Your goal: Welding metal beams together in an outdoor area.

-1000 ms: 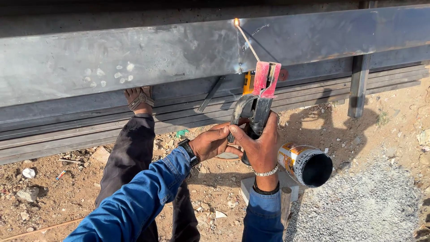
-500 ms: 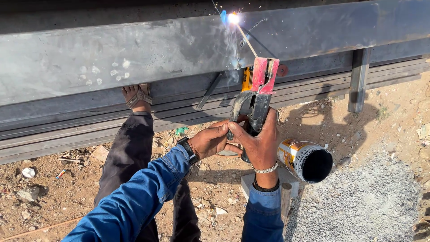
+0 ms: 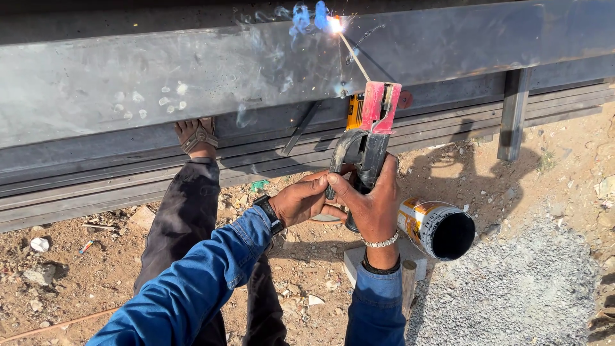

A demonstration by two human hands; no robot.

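Smoke now curls off the arc; your right hand [image 3: 375,205] and left hand [image 3: 306,200] both keep fingers wrapped round the electrode holder [image 3: 370,138] against the steel beam [image 3: 192,70].

Our right hand [image 3: 375,208] closes upright around the electrode holder [image 3: 368,144], wrist straight below it. Our left hand [image 3: 304,202] cups that holder's grip from the left, forearm angled up toward it.

You get hard, sharp daylight: shadows fall right of the steel beam [image 3: 192,70], where a blown-out arc glares.
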